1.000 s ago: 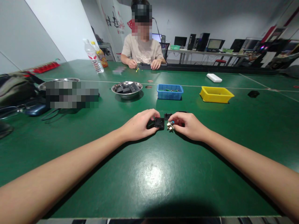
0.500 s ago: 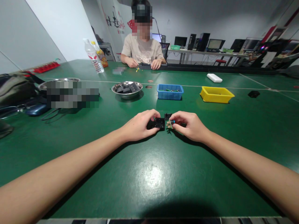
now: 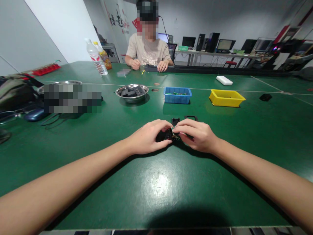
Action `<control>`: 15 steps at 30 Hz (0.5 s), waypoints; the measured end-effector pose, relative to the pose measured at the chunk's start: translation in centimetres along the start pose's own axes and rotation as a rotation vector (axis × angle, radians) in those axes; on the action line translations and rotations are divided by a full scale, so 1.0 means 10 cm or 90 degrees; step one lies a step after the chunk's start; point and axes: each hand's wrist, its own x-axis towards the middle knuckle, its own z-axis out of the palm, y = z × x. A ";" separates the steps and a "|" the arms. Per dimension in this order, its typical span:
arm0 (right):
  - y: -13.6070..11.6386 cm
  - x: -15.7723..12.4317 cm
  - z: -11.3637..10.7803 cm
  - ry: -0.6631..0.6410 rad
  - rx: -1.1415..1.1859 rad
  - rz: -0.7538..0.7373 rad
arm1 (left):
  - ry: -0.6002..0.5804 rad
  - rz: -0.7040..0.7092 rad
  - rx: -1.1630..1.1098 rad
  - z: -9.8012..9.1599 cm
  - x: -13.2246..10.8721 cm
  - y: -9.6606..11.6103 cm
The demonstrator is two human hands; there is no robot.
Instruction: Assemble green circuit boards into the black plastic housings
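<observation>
My left hand [image 3: 153,136] is closed round a small black plastic housing [image 3: 168,134], gripping it between thumb and fingers just above the table. From the right, my right hand [image 3: 199,135] pinches a small circuit board [image 3: 172,131] at the housing; its pale green edge shows and the rest is covered by my fingers. Whether the board sits inside the housing I cannot tell. Just beyond the hands lie a small black plastic part [image 3: 175,121] and a thin black frame [image 3: 191,117], the frame partly behind my right hand.
Farther back stand a steel bowl [image 3: 132,98] of black plastic parts, a blue bin [image 3: 177,99] of circuit boards and a yellow bin [image 3: 227,101]. A white object [image 3: 224,80] and a black piece [image 3: 265,97] lie to the right. Across the green table [image 3: 97,182] sits a person [image 3: 149,49].
My right hand has brought the circuit board left against the black housing. Both hands now sit slightly lower in view, and the black frame behind my right hand has come into sight.
</observation>
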 end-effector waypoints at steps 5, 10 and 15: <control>0.00 0.00 0.00 -0.022 -0.001 0.000 | -0.007 0.005 0.005 -0.01 -0.01 -0.01; 0.00 -0.01 0.00 -0.047 -0.014 -0.003 | 0.004 0.006 0.011 -0.01 0.00 -0.01; 0.01 -0.01 0.00 -0.060 -0.017 -0.004 | -0.001 0.014 0.015 -0.01 0.00 -0.02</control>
